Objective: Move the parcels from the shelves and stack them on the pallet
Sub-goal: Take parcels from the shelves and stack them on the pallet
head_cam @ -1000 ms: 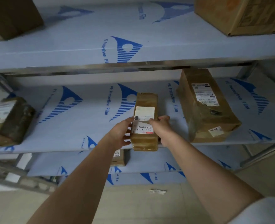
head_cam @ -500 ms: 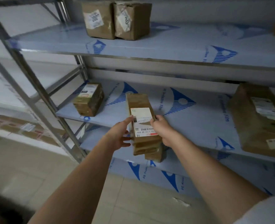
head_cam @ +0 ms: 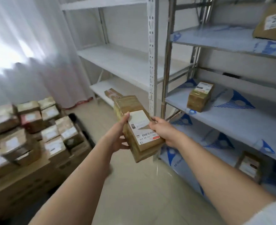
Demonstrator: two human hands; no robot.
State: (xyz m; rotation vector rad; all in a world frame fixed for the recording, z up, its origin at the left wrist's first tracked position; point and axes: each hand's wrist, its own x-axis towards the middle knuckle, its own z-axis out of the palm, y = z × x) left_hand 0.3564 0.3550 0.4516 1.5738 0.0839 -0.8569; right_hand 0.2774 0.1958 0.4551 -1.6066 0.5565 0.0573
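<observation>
Since the frame 0.5 s ago I've swung left, and the parcel (head_cam: 138,129) has come clear of the steel shelf (head_cam: 231,114) and hangs over the floor. My left hand (head_cam: 118,140) and right hand (head_cam: 164,132) clamp its 2 long sides, fingers curled around the edges. It looks stiff, taped cardboard, probably light (1 hand might do), best held by those sides. The stacked parcels on the pallet (head_cam: 36,133) lie low left; a white rack (head_cam: 151,62) stands behind, and nothing blocks the way.
</observation>
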